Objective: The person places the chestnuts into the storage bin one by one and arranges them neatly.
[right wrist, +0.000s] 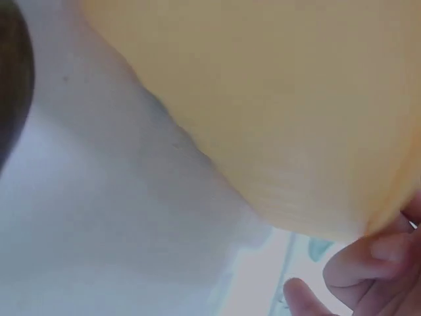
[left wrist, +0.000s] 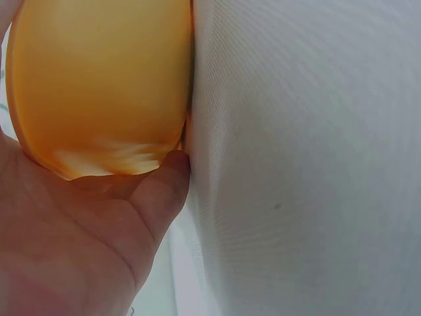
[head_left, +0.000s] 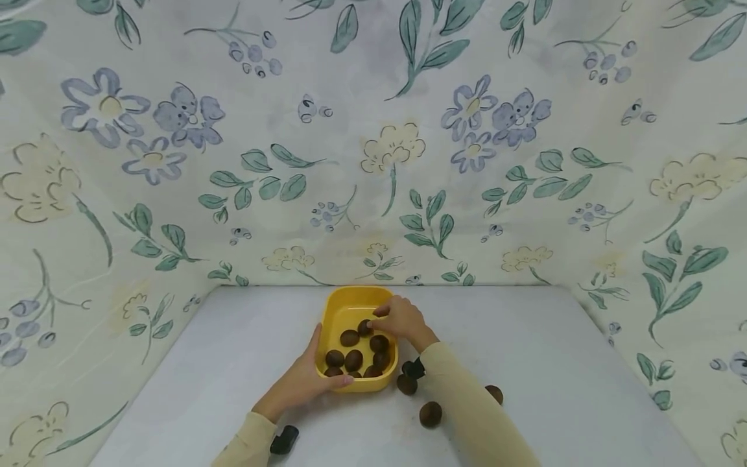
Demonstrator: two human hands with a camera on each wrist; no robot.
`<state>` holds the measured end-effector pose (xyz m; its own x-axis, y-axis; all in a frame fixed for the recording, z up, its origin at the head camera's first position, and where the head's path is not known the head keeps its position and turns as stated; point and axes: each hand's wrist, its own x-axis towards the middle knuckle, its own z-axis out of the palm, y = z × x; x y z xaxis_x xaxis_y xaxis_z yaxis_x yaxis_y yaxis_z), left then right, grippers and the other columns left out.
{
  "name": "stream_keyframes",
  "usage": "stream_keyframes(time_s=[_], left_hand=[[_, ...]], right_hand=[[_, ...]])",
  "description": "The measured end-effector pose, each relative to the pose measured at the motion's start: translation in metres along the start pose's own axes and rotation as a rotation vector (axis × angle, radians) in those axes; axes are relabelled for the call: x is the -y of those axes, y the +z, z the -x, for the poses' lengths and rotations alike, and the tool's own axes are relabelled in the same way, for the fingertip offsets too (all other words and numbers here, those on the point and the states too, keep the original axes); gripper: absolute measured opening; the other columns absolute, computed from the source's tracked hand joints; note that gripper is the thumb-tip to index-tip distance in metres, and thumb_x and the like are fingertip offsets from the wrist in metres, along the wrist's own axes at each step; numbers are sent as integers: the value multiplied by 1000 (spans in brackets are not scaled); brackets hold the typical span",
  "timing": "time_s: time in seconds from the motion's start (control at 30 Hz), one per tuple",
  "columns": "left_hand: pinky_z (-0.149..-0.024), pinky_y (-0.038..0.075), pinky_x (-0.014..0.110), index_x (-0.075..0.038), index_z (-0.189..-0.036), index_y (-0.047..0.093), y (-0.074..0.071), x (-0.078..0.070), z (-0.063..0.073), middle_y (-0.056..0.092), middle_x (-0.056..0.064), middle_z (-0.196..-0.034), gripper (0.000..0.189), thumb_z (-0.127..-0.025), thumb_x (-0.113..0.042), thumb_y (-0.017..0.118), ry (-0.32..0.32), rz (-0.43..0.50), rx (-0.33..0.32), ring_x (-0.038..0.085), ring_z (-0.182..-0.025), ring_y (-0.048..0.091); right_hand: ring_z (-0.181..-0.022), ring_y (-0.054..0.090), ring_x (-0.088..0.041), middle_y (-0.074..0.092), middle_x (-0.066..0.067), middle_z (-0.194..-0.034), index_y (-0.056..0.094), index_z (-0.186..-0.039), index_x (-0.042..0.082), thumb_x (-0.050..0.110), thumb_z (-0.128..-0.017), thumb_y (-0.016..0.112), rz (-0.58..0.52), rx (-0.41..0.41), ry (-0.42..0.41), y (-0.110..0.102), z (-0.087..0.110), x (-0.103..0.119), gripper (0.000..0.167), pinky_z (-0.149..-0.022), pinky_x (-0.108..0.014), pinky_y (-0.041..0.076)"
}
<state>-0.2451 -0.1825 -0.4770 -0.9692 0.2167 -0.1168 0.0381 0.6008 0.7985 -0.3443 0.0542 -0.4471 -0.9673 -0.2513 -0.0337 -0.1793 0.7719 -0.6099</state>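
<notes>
A yellow rectangular tub (head_left: pixel 358 384) with rounded corners stands on the white table. Several dark brown roundish objects lie in it, mostly toward its near end. My left hand (head_left: pixel 306 376) grips the tub's near left corner, thumb along the near side and fingers on the left wall. In the left wrist view the hand (left wrist: pixel 79 230) curves around the tub's end. Over the right rim reaches my right hand (head_left: pixel 403 319). Its fingertips meet a brown roundish object (head_left: pixel 365 327) inside; whether they pinch it is unclear. The right wrist view shows curled fingers (right wrist: pixel 368 266) at the rim.
Right of the tub, brown roundish objects (head_left: pixel 430 414) lie on the white table (head_left: pixel 233 363), one partly behind the right sleeve. A black device (head_left: pixel 284 440) shows at the left wrist, another (head_left: pixel 413 369) by the right forearm. Floral fabric (head_left: pixel 373 194) hangs behind the table.
</notes>
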Motion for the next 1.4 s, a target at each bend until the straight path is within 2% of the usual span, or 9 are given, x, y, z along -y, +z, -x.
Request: stream_keyframes(time_s=[0.17, 0.37, 0.43, 0.57, 0.7, 0.83, 1.0, 1.27, 1.4], left_hand=[[-124, 27, 66, -9, -166, -9, 1, 1, -1, 13, 26, -172, 138, -77, -53, 87, 12, 2, 2, 46, -156, 27], [-125, 27, 65, -8, -166, -9, 1, 2, -1, 14, 25, -172, 138, -77, -53, 87, 18, 4, -2, 45, -157, 26], [-125, 26, 65, -7, -166, -9, 1, 2, -1, 14, 26, -172, 138, -77, -53, 87, 17, -3, -5, 46, -157, 26], [-125, 26, 65, -7, -166, -9, 2, 3, 0, 13, 26, -172, 138, -77, -54, 87, 5, -11, -8, 47, -157, 24], [-125, 26, 65, -8, -166, -9, 2, 3, 2, 13, 26, -172, 138, -77, -55, 86, -5, -13, -9, 47, -157, 24], [-125, 26, 65, -9, -166, -10, 1, 3, 1, 14, 26, -172, 139, -77, -55, 86, 2, -10, -8, 47, -157, 25], [-125, 25, 65, -10, -166, -10, 1, 3, -1, 13, 25, -172, 138, -77, -53, 87, 17, 5, -2, 45, -158, 25], [-126, 24, 65, -10, -166, -11, 1, 2, -1, 12, 24, -173, 138, -78, -51, 87, 34, 17, 1, 45, -158, 23], [-127, 22, 64, -10, -166, -11, 1, 3, -1, 11, 23, -173, 138, -78, -51, 87, 36, 22, 4, 44, -159, 22]], right_hand=[[-122, 68, -29, 76, -7, -125, 77, -121, 11, 40, -92, 77, -98, -65, -17, -17, 8, -4, 42, -102, -46, 58], [-127, 65, -32, 78, -8, -118, 76, -122, 6, 33, -94, 76, -210, -166, -107, -38, 23, -17, 38, -103, -50, 57], [-122, 67, -30, 79, -8, -115, 77, -119, 7, 31, -94, 76, -226, -186, -109, -44, 31, -23, 35, -98, -47, 60], [-100, 69, -23, 79, -6, -109, 78, -115, 9, 29, -93, 78, -245, -201, -73, -51, 48, -33, 29, -81, -35, 62], [-83, 62, -18, 78, -3, -101, 79, -111, 10, 28, -91, 80, -235, -174, -54, -52, 65, -42, 27, -71, -26, 55], [-78, 56, -16, 76, 1, -94, 79, -110, 9, 27, -90, 82, -207, -134, -38, -50, 79, -49, 27, -65, -26, 50], [-74, 54, -16, 73, 4, -91, 78, -112, 8, 27, -89, 82, -189, -74, -8, -44, 92, -54, 31, -58, -24, 46], [-77, 55, -16, 72, 3, -92, 77, -112, 5, 29, -86, 85, -147, 19, -75, -27, 109, -54, 37, -58, -24, 47], [-78, 56, -16, 72, 3, -93, 77, -113, 7, 31, -84, 86, -136, 68, -31, -18, 116, -52, 38, -58, -25, 48]])
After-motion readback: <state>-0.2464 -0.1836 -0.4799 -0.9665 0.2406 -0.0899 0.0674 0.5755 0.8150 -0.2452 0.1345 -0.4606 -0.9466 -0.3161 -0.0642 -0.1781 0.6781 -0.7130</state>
